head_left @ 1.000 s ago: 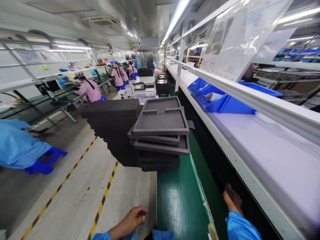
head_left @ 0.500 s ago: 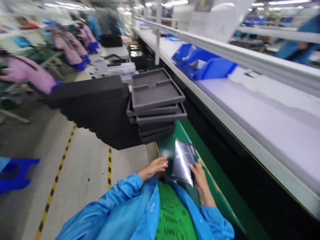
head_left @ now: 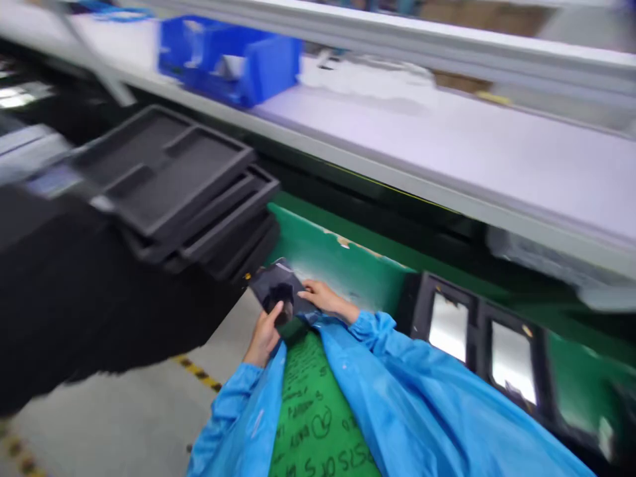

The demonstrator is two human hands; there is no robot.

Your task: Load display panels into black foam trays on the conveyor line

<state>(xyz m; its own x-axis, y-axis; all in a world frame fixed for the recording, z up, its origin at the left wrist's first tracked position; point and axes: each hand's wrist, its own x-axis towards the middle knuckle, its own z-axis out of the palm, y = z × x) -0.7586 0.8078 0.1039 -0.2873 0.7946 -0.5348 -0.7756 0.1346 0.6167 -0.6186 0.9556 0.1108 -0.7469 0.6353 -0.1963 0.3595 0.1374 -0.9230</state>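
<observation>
A dark, glossy flat panel [head_left: 271,281], which looks like a display screen, is held in front of my body, tilted. My left hand [head_left: 264,332] grips its near left side, thumb on the face and the other fingers hidden beneath. On its right edge my right hand [head_left: 322,296] is closed, fingers lying over the edge. Dark reflections show on the panel's surface. Below and beyond it runs a green work surface [head_left: 322,255] with a chipped far edge.
Stacked black trays [head_left: 173,179] stand to the left. At right, a black tray [head_left: 474,338] holds bright rectangular panels. Blue bins [head_left: 228,59] sit on a white shelf [head_left: 377,126] running along the far side. Yellow-and-black tape [head_left: 199,372] marks the floor.
My view has swung right, bringing the tray of bright panels into sight. My left hand, apart from the panel before, now grips it along with my right hand.
</observation>
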